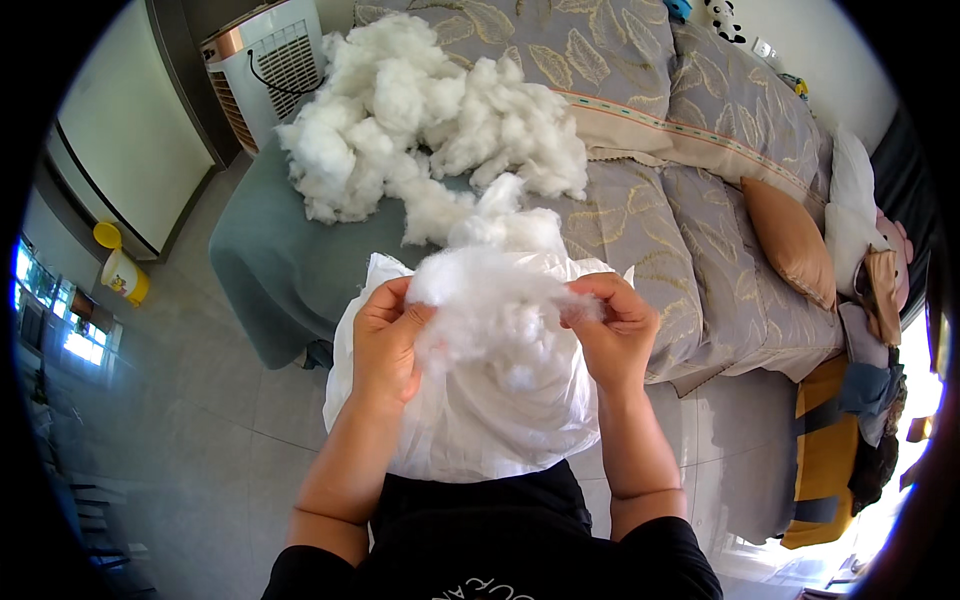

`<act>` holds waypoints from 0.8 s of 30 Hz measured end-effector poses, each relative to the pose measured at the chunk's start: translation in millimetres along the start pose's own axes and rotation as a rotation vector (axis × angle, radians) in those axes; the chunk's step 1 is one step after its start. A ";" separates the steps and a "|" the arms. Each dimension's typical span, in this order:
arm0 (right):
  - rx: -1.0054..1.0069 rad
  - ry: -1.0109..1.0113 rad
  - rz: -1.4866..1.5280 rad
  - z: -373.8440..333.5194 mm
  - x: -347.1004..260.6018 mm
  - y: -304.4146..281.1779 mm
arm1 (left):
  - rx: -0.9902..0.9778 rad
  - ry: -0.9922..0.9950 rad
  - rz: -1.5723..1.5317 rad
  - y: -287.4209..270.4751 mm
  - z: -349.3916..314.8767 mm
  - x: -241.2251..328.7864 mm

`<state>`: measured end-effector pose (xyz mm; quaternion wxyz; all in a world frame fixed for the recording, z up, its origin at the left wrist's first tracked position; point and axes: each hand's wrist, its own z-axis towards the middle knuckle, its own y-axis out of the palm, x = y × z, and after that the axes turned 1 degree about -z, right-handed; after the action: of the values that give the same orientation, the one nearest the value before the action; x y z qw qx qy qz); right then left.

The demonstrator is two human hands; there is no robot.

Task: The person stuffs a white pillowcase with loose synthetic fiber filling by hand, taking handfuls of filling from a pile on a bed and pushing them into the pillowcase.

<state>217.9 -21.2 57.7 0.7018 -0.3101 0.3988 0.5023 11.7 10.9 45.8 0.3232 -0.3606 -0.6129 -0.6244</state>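
Stretched between my two hands is a loose tuft of white fiber stuffing (480,285), thin and wispy at its right end. My left hand (388,335) pinches its left side between thumb and fingers. The thumb and curled fingers of my right hand (612,325) grip the right end. Below the tuft, a white fabric bag or cover (480,425) lies across my lap, with more stuffing showing near its top. A large heap of the same stuffing (400,110) spreads beyond my hands and trails down toward the bag.
The heap rests on a grey-green covered seat (265,255) joined to a leaf-patterned sofa (640,240). An air cooler (270,75) stands at the back left. A brown cushion (790,240) and plush toys lie at right. A yellow and white bin (124,277) is on the tiled floor.
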 end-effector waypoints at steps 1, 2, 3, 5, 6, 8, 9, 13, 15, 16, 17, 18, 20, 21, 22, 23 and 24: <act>-0.067 -0.024 0.081 1.1 -0.1 -1.3 | 0.009 0.016 0.006 -0.7 1.1 0.1; -0.104 -0.073 -0.002 0.4 -6.1 4.4 | -0.026 0.022 0.114 -3.2 1.2 -5.7; -0.147 -0.120 -0.083 -0.8 -14.6 15.2 | -0.084 0.027 0.199 2.1 -4.8 -6.9; -0.246 -0.257 -0.187 -5.0 -12.7 30.4 | -0.238 0.243 0.368 10.1 -8.7 -20.2; -0.266 -0.177 -0.137 -9.2 -7.5 28.7 | -0.244 0.195 0.287 16.1 -14.7 -20.1; -0.217 -0.006 -0.031 -10.0 -6.4 20.8 | -0.275 0.091 0.235 13.1 -15.9 -13.3; -0.149 0.086 0.025 -6.7 -7.3 14.1 | -0.288 0.042 0.211 8.8 -15.3 -9.9; 0.083 0.289 0.281 2.4 -1.5 -5.6 | -0.178 0.001 0.041 -2.9 -7.2 -4.0; -0.081 0.211 0.207 -1.0 2.5 -3.7 | -0.161 -0.043 -0.069 1.4 -7.3 -7.3; -0.186 0.045 0.069 -4.1 1.1 4.6 | -0.145 -0.091 -0.143 6.1 -9.2 -10.1; -0.259 -0.074 -0.017 -5.6 -12.0 18.5 | -0.122 -0.131 -0.214 8.9 -12.0 -13.6; -0.282 -0.175 -0.094 -10.5 -12.9 29.8 | -0.130 -0.137 -0.211 11.6 -12.2 -22.1; -0.260 -0.300 -0.244 -19.9 -6.3 38.0 | -0.197 -0.188 -0.252 16.4 -17.4 -27.0; -0.215 -0.325 -0.316 -24.2 3.4 39.2 | -0.182 -0.201 -0.268 18.4 -19.3 -27.9; -0.169 -0.350 -0.387 -26.0 8.2 39.9 | -0.159 -0.171 -0.257 16.7 -18.4 -27.4; -0.119 -0.290 -0.386 -23.3 7.2 35.6 | -0.130 -0.134 -0.245 12.1 -16.2 -25.9; -0.069 -0.228 -0.389 -19.5 4.7 24.3 | -0.102 -0.102 -0.235 7.7 -14.8 -24.5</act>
<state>190.7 -27.9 43.2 0.8148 -0.3463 0.2323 0.4028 30.4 -5.2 29.4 0.1975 -0.3339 -0.6339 -0.6691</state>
